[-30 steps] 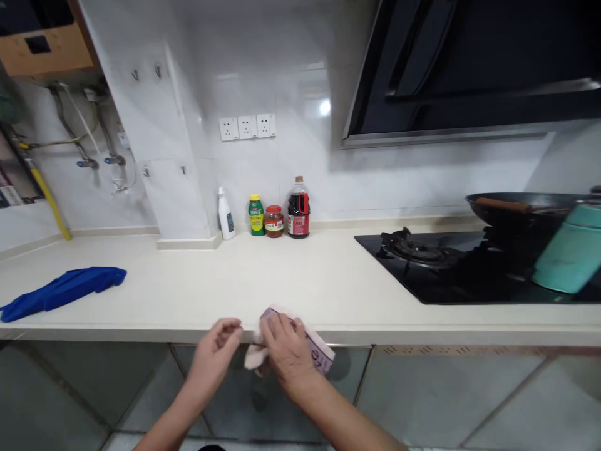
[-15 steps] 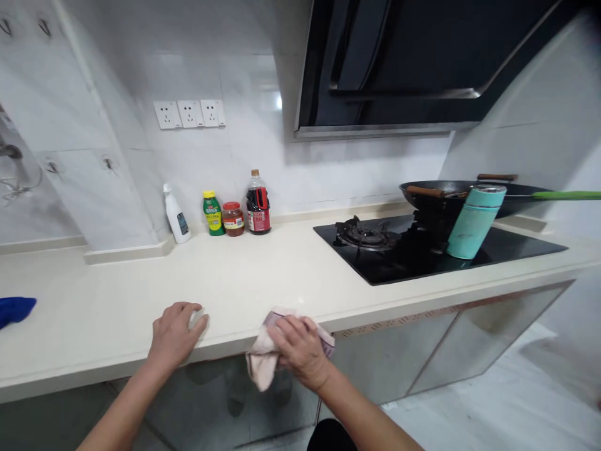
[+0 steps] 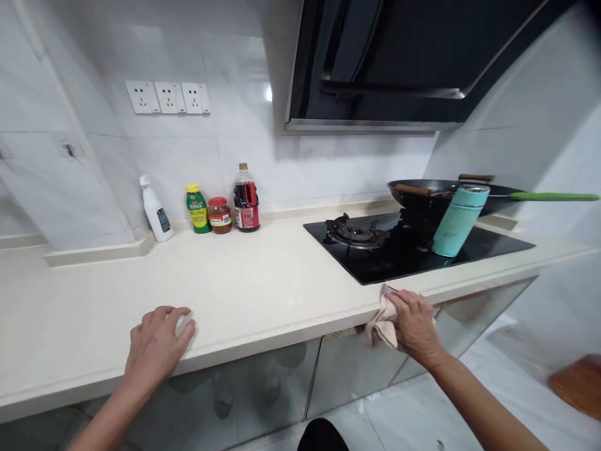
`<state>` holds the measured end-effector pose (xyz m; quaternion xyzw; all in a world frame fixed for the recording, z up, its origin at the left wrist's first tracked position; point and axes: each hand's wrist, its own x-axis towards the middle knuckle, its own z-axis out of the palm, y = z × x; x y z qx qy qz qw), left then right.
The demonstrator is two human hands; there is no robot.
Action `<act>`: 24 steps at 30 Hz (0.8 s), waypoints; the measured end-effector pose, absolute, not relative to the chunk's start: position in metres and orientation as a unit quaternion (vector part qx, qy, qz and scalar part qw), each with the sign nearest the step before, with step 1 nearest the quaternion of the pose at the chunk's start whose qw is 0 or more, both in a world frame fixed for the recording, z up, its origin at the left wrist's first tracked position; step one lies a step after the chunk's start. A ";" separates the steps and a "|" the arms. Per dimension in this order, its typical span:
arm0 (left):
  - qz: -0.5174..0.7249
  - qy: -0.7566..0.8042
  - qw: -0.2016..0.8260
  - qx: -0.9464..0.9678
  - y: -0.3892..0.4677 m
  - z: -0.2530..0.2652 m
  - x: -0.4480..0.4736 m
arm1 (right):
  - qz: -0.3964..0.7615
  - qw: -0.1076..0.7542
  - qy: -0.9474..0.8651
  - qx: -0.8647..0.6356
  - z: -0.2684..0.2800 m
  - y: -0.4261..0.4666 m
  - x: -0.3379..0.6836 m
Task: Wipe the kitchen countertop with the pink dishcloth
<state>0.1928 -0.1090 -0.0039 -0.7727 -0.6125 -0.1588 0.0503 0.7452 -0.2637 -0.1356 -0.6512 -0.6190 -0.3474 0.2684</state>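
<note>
My right hand (image 3: pixel 416 322) grips a pale pink cloth (image 3: pixel 384 322) and presses it against the front edge of the cream countertop (image 3: pixel 263 282), just below the near side of the black gas hob (image 3: pixel 375 266). Part of the cloth hangs down over the edge in front of the cabinet doors. On the left, my left hand (image 3: pixel 157 341) rests on the countertop near its front edge, fingers curved and thumb apart, with nothing in it.
Along the wall stand a white spray bottle (image 3: pixel 156 212), a green bottle with yellow cap (image 3: pixel 198 210), a red-lidded jar (image 3: pixel 220 216) and a dark sauce bottle (image 3: pixel 246 203). The hob carries a teal flask (image 3: pixel 457 222) and a wok (image 3: pixel 417 199). A range hood (image 3: pixel 385 69) hangs above.
My right hand has slid the cloth rightward along the counter's front edge, from the middle to below the hob. The view has shifted a little right; my left hand stays on the counter.
</note>
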 end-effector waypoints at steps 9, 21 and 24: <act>-0.164 -0.618 0.047 -0.767 -0.108 -0.001 0.192 | -0.351 0.360 -0.656 -0.563 -0.124 -0.217 0.527; -0.171 -0.625 0.053 -0.760 -0.089 -0.009 0.174 | -0.413 0.388 -0.731 -0.379 -0.126 -0.181 0.490; -0.170 -0.622 0.046 -0.763 -0.078 -0.018 0.165 | -0.423 0.390 -0.704 -0.418 -0.136 -0.196 0.562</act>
